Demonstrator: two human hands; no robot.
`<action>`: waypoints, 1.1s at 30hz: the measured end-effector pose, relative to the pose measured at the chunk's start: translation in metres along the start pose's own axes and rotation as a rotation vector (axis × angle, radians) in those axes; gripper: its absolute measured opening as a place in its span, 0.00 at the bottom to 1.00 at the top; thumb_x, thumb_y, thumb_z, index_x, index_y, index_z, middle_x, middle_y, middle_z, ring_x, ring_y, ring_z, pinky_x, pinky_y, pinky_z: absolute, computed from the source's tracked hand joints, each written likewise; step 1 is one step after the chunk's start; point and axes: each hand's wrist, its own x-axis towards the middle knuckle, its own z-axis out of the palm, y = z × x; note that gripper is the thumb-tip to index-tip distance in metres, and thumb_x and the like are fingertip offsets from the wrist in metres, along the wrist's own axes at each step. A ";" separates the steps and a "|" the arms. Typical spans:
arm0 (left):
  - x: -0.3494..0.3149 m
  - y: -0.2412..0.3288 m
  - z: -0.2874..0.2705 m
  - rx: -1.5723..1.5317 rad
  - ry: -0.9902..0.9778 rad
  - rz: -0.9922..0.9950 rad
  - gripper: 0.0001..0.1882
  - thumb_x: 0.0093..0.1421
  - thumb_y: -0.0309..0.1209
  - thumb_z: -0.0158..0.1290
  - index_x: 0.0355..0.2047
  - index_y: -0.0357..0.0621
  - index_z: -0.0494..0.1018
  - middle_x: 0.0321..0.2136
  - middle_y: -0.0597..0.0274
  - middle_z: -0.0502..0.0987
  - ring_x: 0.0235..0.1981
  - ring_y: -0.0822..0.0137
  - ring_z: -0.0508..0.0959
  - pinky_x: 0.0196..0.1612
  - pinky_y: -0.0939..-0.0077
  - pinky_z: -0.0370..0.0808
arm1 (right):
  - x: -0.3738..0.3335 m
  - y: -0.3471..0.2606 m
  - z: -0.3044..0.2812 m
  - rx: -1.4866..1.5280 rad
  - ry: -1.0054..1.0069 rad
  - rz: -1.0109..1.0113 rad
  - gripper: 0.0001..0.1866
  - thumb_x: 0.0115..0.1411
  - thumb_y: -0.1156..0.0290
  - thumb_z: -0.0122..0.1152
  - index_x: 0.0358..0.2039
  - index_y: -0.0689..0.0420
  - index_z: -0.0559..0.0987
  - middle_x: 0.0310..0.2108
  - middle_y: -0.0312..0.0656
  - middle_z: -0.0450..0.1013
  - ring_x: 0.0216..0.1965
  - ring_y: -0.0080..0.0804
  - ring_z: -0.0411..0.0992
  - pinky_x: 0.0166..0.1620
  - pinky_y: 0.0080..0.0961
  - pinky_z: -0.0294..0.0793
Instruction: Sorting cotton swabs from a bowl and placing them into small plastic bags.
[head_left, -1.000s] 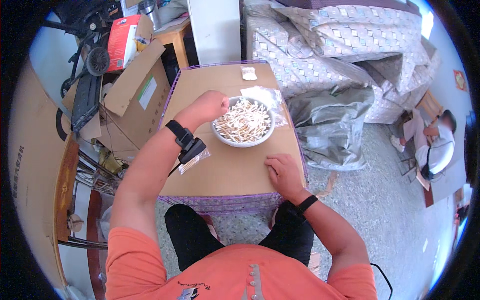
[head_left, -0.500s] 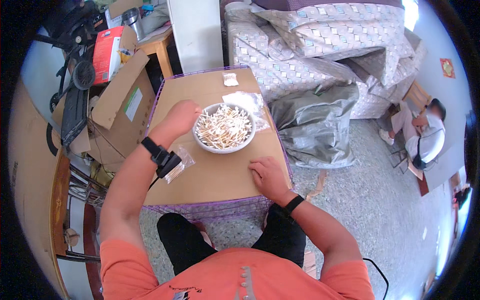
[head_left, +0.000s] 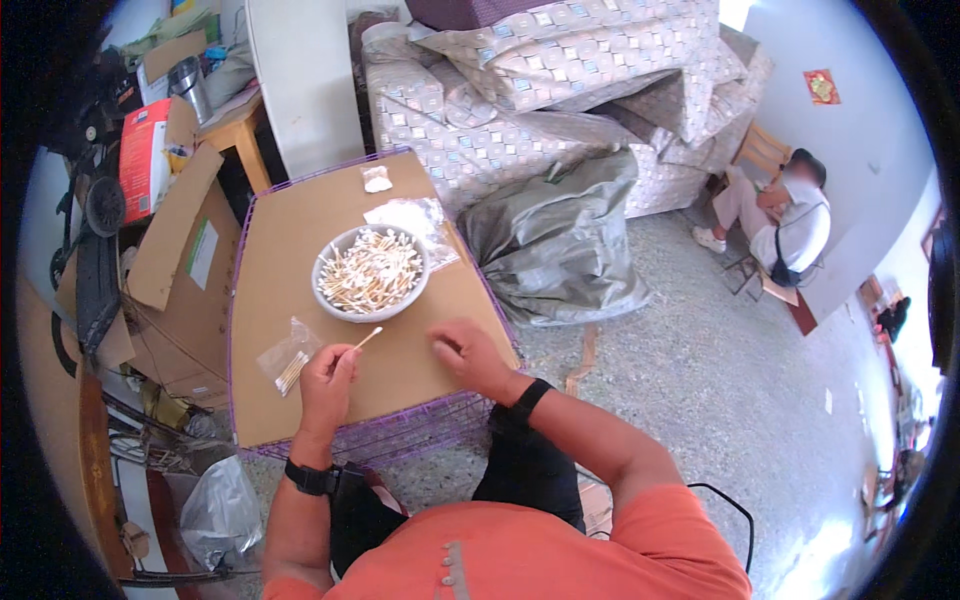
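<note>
Between the thumb and fingers of my left hand [head_left: 330,385] a single cotton swab [head_left: 370,338] is pinched, its white tip pointing up and right. My right hand [head_left: 468,355] hovers at the right side of the cardboard tabletop [head_left: 400,385], a little blurred, thumb apart from the fingers and nothing seen in it. Beyond both hands stands a pale round bowl [head_left: 345,314] heaped with loose cotton swabs [head_left: 370,270]. Beside my left hand lies a small clear bag [head_left: 288,362] with several swabs in it.
Clear plastic bags [head_left: 415,222] and a small white packet [head_left: 376,180] lie behind the bowl. Purple wire [head_left: 400,430] edges the table. Cardboard boxes [head_left: 175,300] stand left, a grey sack [head_left: 560,250] right. A person [head_left: 790,215] sits at the far right.
My left hand has come back from the bowl's left edge toward me, now with a cotton swab in it. My right hand has lifted and shifted off its resting spot. The view has shifted.
</note>
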 end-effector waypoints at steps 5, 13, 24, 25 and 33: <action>-0.004 -0.041 0.001 -0.183 0.067 -0.040 0.06 0.65 0.27 0.52 0.34 0.37 0.75 0.21 0.71 0.71 0.22 0.81 0.68 0.25 0.85 0.66 | 0.004 -0.149 -0.045 0.211 -0.110 -0.521 0.14 0.63 0.71 0.51 0.48 0.57 0.76 0.46 0.45 0.73 0.50 0.44 0.71 0.55 0.39 0.68; -0.011 -0.045 0.004 -0.162 0.054 0.003 0.06 0.66 0.28 0.52 0.35 0.37 0.75 0.21 0.70 0.72 0.22 0.82 0.68 0.25 0.87 0.66 | -0.008 -0.312 -0.079 0.663 0.075 -1.091 0.12 0.64 0.66 0.56 0.26 0.56 0.81 0.25 0.34 0.76 0.30 0.33 0.75 0.50 0.40 0.70; -0.018 -0.038 0.001 -0.120 0.051 -0.009 0.07 0.64 0.27 0.53 0.35 0.35 0.75 0.22 0.70 0.72 0.24 0.81 0.70 0.27 0.85 0.67 | -0.037 -0.317 -0.090 0.526 0.454 -0.851 0.03 0.54 0.71 0.63 0.24 0.54 0.80 0.24 0.33 0.76 0.32 0.31 0.75 0.43 0.34 0.74; -0.014 -0.035 0.006 -0.169 0.014 0.018 0.07 0.64 0.27 0.53 0.35 0.35 0.75 0.22 0.70 0.72 0.24 0.81 0.70 0.27 0.85 0.68 | -0.034 -0.313 -0.105 0.353 0.278 -0.948 0.03 0.53 0.71 0.64 0.24 0.54 0.79 0.25 0.32 0.76 0.34 0.30 0.75 0.44 0.34 0.74; -0.016 -0.029 0.001 -0.164 0.031 -0.021 0.06 0.64 0.26 0.53 0.35 0.35 0.75 0.23 0.71 0.72 0.24 0.81 0.70 0.28 0.85 0.68 | 0.010 -0.304 -0.054 0.415 0.448 -1.385 0.06 0.54 0.71 0.61 0.29 0.60 0.80 0.29 0.37 0.75 0.34 0.32 0.74 0.43 0.35 0.74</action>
